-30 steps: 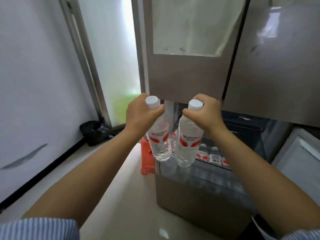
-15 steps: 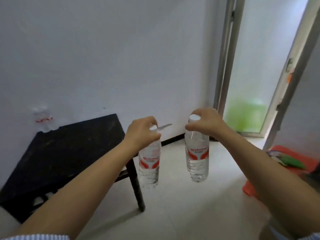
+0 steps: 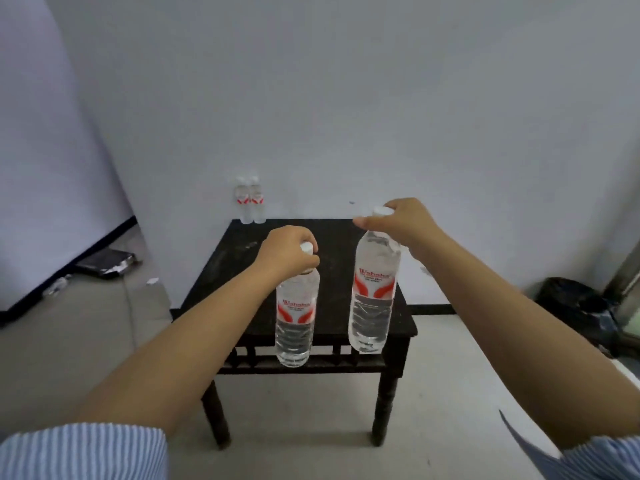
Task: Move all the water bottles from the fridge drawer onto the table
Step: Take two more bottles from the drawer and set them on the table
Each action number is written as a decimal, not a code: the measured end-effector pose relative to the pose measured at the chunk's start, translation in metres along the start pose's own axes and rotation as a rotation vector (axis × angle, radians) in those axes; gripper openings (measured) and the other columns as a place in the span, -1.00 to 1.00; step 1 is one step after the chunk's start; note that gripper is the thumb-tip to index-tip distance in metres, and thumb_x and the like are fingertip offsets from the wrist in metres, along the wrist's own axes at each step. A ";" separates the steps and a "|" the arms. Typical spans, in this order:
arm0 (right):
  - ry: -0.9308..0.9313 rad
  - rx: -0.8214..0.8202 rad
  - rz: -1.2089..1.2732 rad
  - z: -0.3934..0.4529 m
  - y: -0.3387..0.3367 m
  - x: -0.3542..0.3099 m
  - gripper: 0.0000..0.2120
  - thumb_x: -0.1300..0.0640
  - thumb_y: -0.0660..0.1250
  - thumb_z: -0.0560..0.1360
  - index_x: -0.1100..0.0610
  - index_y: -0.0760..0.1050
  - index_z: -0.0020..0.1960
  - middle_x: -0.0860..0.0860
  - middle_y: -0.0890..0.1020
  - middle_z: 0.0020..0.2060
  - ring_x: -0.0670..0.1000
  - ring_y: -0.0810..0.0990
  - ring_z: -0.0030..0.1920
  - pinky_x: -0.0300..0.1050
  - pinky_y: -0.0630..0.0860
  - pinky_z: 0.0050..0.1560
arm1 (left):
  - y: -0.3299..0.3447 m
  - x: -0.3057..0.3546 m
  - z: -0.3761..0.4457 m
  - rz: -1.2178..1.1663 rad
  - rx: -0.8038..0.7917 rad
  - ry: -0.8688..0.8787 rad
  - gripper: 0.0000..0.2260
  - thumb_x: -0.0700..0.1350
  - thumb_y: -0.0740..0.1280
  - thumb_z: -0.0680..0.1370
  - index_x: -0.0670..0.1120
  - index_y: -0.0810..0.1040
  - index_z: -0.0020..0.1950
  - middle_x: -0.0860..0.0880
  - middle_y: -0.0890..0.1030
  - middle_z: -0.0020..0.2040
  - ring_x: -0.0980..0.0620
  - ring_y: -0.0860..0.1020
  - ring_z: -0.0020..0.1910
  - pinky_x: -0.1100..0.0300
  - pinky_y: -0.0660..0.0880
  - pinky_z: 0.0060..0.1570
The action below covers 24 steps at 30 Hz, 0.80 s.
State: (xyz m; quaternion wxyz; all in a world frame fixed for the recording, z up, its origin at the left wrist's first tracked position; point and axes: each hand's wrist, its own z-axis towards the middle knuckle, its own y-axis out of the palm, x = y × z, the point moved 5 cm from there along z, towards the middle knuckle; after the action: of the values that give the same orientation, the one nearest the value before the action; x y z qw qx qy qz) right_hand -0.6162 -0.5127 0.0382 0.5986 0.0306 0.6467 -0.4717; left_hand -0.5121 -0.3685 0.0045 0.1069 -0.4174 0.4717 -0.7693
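- The black table point(image 3: 221, 268) stands beneath and beyond both hands.
- The right hand point(image 3: 403, 223) pinches the cap of the right water bottle point(image 3: 372, 299), hanging upright.
- The left hand point(image 3: 289, 254) grips the neck of the left water bottle point(image 3: 296, 317), hanging upright.
- Two water bottles point(image 3: 250, 202) stand touching at the table's far corner, well beyond the left hand.

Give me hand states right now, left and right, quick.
Left hand: closed around the neck of a water bottle, held upright.
Right hand: closed around the cap end of a second water bottle, held upright.
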 end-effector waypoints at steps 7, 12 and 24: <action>-0.123 -0.169 -0.148 0.138 0.070 -0.038 -0.80 0.08 0.48 0.29 0.13 0.48 -0.28 -0.03 0.49 -0.42 -0.07 0.47 -0.40 -0.26 0.41 -0.42 | -0.020 -0.083 0.132 0.103 -0.047 -0.049 -0.89 -0.14 0.39 0.43 -0.06 0.47 -0.14 0.00 0.47 -0.13 0.06 0.45 -0.13 0.22 0.41 -0.16; -0.139 -0.226 -0.196 0.241 0.118 -0.054 -0.79 0.11 0.47 0.30 0.16 0.49 -0.17 0.00 0.51 -0.35 -0.08 0.47 -0.37 -0.28 0.42 -0.41 | -0.043 -0.119 0.231 0.147 -0.058 -0.035 -0.94 -0.14 0.36 0.45 -0.09 0.58 -0.10 0.01 0.49 -0.12 0.08 0.45 -0.14 0.30 0.35 -0.24; 0.080 -0.242 -0.218 0.462 0.244 -0.036 -0.67 0.21 0.41 0.35 0.25 0.50 0.09 0.10 0.51 -0.12 0.00 0.49 -0.26 -0.13 0.52 -0.17 | -0.046 -0.231 0.459 0.074 -0.147 -0.065 -0.87 -0.14 0.41 0.41 -0.13 0.59 -0.08 -0.04 0.52 -0.12 -0.01 0.51 -0.13 0.20 0.53 -0.22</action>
State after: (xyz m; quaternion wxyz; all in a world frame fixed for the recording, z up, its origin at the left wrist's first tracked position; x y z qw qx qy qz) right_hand -0.1143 -0.6579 0.0021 0.5169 -0.0937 0.7216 -0.4509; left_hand -0.0148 -0.5073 0.0122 0.1197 -0.4309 0.5383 -0.7143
